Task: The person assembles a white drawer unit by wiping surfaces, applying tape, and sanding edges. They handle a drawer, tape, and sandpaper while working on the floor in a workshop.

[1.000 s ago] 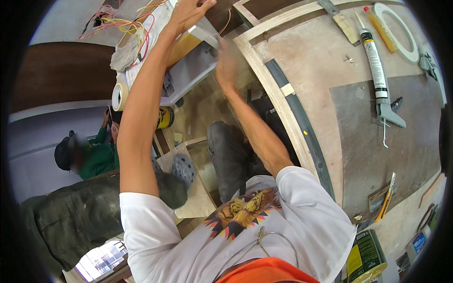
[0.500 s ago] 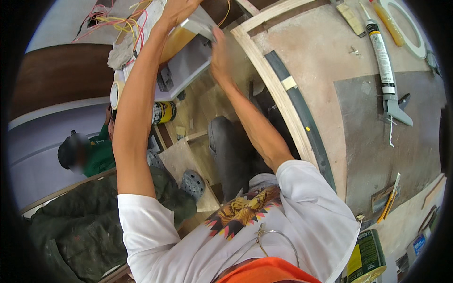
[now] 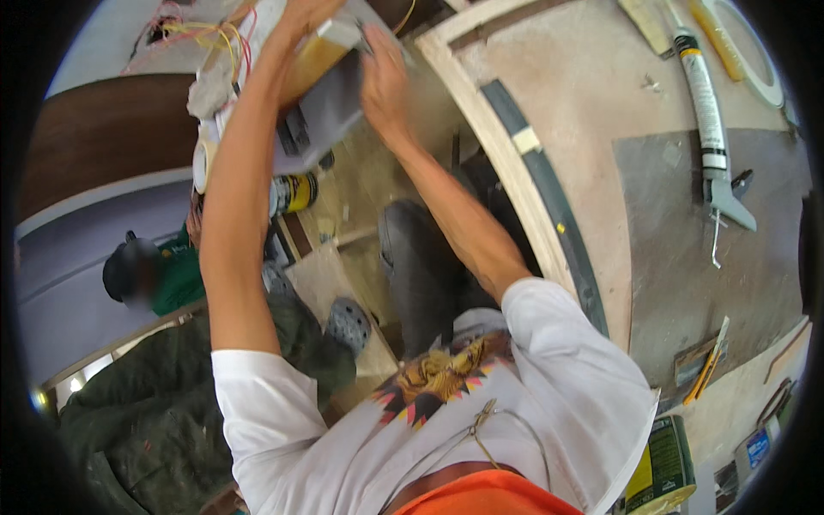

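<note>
At the top edge of the view, my left hand (image 3: pixel 307 12) rests by a piece with a white end (image 3: pixel 341 33) and a yellowish wood face (image 3: pixel 316 67). Its fingers are cut off by the picture's edge. My right hand (image 3: pixel 384 86) is just right of that white end, slightly smeared by motion. Its fingers are bent together around a small greyish thing (image 3: pixel 362 40) too blurred to name, at or against the white end. Below the piece is a pale lilac panel (image 3: pixel 335 103).
A curved wooden frame edge (image 3: pixel 481 112) borders a worktop holding a caulking gun (image 3: pixel 708 112), a tape ring (image 3: pixel 764 60) and a utility knife (image 3: pixel 708 365). Loose wires (image 3: pixel 202 34) hang top left. Below left is another person (image 3: pixel 172 270). A yellow-labelled can (image 3: pixel 293 192) stands on the floor.
My right hand has moved a little left and up along the white end. My left hand has shifted slightly up and left, and the whole view has tilted a little.
</note>
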The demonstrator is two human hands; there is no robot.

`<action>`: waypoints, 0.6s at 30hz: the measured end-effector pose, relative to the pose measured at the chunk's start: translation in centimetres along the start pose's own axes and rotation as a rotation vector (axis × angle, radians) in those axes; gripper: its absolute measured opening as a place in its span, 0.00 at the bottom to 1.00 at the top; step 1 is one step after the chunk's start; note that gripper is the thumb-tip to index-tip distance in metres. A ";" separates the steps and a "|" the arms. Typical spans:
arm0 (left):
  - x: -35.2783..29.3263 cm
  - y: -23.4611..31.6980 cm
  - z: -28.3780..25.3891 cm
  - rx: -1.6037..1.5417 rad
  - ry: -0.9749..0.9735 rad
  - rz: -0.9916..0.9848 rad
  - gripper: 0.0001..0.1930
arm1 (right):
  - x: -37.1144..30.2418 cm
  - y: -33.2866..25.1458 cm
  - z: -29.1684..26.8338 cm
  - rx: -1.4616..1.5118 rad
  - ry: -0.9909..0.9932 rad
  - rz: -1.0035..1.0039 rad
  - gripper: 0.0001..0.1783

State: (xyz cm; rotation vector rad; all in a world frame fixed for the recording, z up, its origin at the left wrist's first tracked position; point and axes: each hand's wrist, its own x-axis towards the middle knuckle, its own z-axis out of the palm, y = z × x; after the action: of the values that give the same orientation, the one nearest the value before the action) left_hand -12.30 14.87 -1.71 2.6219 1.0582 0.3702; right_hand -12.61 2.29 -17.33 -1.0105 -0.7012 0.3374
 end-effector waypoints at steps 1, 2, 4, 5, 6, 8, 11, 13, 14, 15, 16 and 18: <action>3.9 1.0 4.0 -0.141 0.005 0.132 0.30 | 2.3 1.9 -2.0 -0.114 0.084 -0.110 0.22; 4.9 1.9 3.3 -0.024 0.003 0.168 0.30 | 1.8 2.9 -2.7 -0.088 0.084 -0.065 0.22; 5.0 2.7 3.7 -0.049 -0.040 0.182 0.30 | 1.5 5.3 -4.9 -0.029 0.090 -0.008 0.22; 1.6 1.3 0.5 0.003 -0.015 0.094 0.30 | -1.5 4.2 -2.9 0.032 0.004 0.085 0.22; 0.0 0.9 -0.7 0.050 0.016 0.080 0.29 | -3.2 4.8 -2.5 0.028 -0.035 0.151 0.22; 2.5 1.6 1.7 -0.049 -0.011 0.093 0.30 | -0.8 5.6 -3.6 0.056 0.013 0.123 0.21; 4.1 2.6 3.5 -0.101 -0.073 0.098 0.30 | 3.2 2.5 -2.8 -0.084 0.086 -0.119 0.22; 1.8 1.4 0.9 -0.030 -0.037 0.057 0.30 | -0.2 3.5 -2.4 -0.025 0.014 -0.009 0.22; 2.5 1.9 1.5 -0.030 0.009 0.128 0.30 | -1.3 6.9 -3.7 -0.038 0.034 0.063 0.22; 2.1 2.3 1.2 -0.006 0.013 0.108 0.30 | -2.5 8.7 -4.3 -0.031 0.033 0.155 0.21; 0.5 2.1 -0.1 0.038 0.032 0.059 0.30 | -3.6 8.0 -3.6 0.004 -0.039 0.231 0.22; 1.4 1.4 1.2 -0.067 0.004 0.039 0.30 | -1.0 5.1 -3.1 -0.092 -0.024 0.067 0.23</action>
State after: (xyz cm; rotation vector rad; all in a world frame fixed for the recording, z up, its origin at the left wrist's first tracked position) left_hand -10.06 14.70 -2.13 2.5867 0.9805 0.4129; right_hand -10.95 2.23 -23.15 -1.1209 -0.7103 0.3787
